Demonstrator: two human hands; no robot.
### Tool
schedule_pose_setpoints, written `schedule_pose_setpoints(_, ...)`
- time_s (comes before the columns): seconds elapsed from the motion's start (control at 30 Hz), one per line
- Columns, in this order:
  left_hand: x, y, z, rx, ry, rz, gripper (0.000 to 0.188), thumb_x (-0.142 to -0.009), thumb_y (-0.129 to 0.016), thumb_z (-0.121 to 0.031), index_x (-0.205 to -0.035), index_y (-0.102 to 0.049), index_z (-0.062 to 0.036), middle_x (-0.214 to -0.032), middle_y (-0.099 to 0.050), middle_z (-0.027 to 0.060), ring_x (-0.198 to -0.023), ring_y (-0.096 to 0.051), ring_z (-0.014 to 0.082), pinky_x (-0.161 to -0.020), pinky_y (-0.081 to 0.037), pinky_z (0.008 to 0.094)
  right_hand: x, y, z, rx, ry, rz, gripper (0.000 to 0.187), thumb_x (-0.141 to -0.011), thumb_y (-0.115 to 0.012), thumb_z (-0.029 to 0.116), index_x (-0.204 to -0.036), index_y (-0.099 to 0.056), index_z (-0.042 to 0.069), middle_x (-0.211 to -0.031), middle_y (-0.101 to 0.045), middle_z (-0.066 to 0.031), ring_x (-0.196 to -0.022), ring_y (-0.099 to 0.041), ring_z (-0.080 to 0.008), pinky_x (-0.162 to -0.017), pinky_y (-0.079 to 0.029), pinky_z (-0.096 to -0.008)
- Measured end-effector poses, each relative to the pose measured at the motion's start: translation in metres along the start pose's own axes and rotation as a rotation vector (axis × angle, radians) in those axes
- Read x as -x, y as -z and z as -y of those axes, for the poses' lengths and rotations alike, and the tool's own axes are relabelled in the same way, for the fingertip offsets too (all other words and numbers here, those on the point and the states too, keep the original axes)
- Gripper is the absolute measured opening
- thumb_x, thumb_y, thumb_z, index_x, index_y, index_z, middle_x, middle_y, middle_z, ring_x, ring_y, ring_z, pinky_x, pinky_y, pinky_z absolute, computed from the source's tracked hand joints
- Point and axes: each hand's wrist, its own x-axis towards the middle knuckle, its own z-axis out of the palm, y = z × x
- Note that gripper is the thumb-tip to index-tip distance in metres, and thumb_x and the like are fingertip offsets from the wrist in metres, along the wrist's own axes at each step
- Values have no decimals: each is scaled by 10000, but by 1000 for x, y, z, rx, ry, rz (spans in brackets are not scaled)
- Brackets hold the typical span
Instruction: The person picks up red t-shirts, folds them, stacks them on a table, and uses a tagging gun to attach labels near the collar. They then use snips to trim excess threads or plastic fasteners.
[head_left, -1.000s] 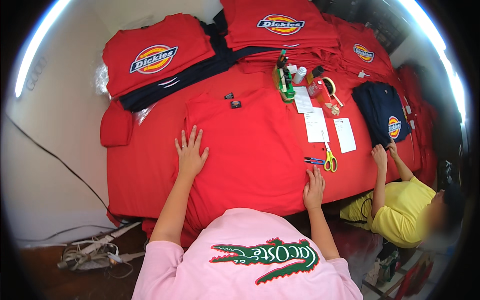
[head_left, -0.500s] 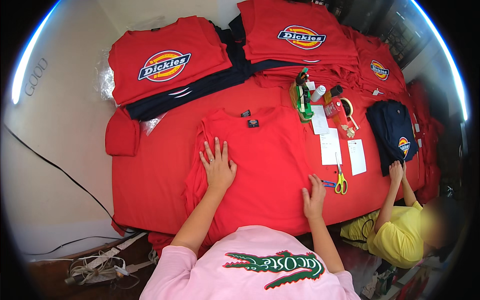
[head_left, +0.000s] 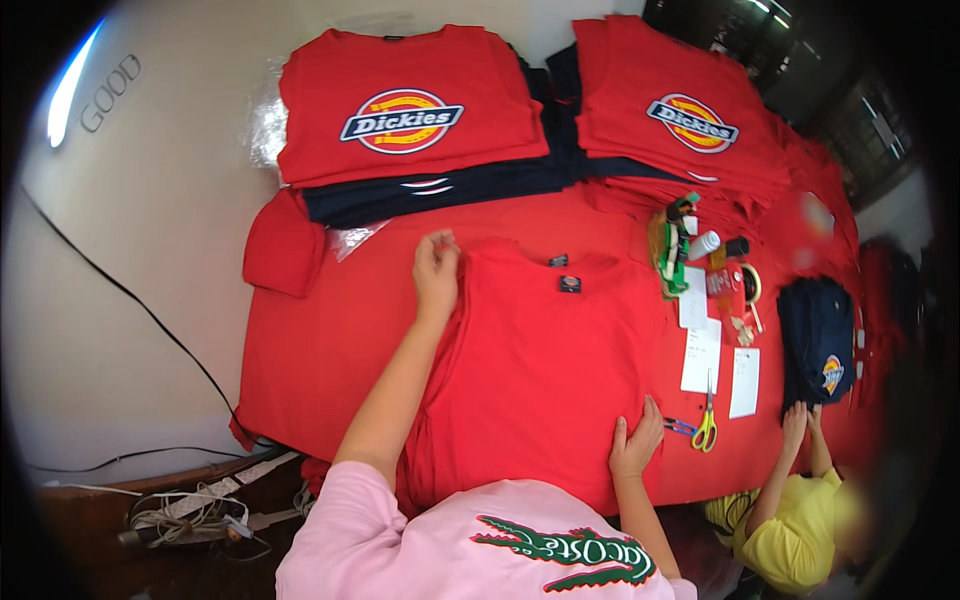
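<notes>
A red T-shirt (head_left: 550, 390), folded narrow with its collar at the far end, lies front of me on the table, on what looks like more red fabric. By its far left shoulder is my left hand (head_left: 436, 277), held on edge with fingers loosely bent and no cloth visible in them. My right hand (head_left: 637, 440) rests along the shirt's right side, fingers stretched out and open. Just right of that hand lie yellow-handled scissors (head_left: 705, 430) and a small blue tool (head_left: 679, 426).
Stacked red shirts (head_left: 410, 110) and another red pile (head_left: 680, 120) stand at the back. Tape dispensers (head_left: 672, 250), bottles and paper slips (head_left: 703, 355) lie on the right. A co-worker in yellow (head_left: 800, 525) touches folded navy shirts (head_left: 815, 330). Tangled cables (head_left: 190, 515) lie lower left.
My left hand has moved from flat on the shirt's chest up to its far left shoulder. My right hand stays at the right edge. The view has shifted left.
</notes>
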Motion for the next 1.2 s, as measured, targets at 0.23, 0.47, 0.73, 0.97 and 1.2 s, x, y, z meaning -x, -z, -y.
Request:
schedule_pose_setpoints(0.23,-148,57,25,621,317,-144,610,-1042,-526,-268,-1603,-387,-75,-1418,-650,127,-1202,-664,227,-963,-512,359,-1,1,8,-9,-14,-10,660,-971,-657,307,-1524,-485,-7,-1519,-546,-202,-1408,-480,-416,-1187,-325,-548)
schedule_pose_setpoints(0.47,-193,60,74,480,197,-241,569,-1038,-623,-267,-1527,-336,-215,-1439,-627,142,-1283,-652,344,-1011,-519,560,-3,8,2,-31,-61,13,705,-915,-726,309,-1518,-503,18,-1509,-552,-205,-1401,-499,-402,-1187,-337,-544)
schedule_pose_setpoints(0.73,-15,53,111,481,257,-36,797,-1070,-597,-265,-1681,-136,-42,-1660,-380,240,-1486,-473,360,-1257,-345,506,-1,11,3,-22,-35,-32,679,-950,-699,374,-1513,-503,49,-1506,-543,-174,-1403,-486,-351,-1185,-338,-526)
schedule_pose_setpoints(0.97,189,77,-23,-372,-154,319,670,-1082,-591,-305,-1641,-350,-25,-1689,-395,154,-1588,-322,316,-1291,-240,498,8,9,-2,-76,-43,-116,685,-969,-681,403,-1527,-498,51,-1502,-553,-170,-1399,-488,-349,-1188,-344,-543)
schedule_pose_setpoints(1.2,348,59,-33,-1027,-503,862,707,-1085,-560,-381,-1687,-306,-112,-1777,-197,171,-1635,-172,402,-1299,-124,600,49,12,-11,-18,187,12,725,-1041,-579,396,-1680,-322,171,-1770,-210,-153,-1629,-225,-328,-1296,-205,-573)
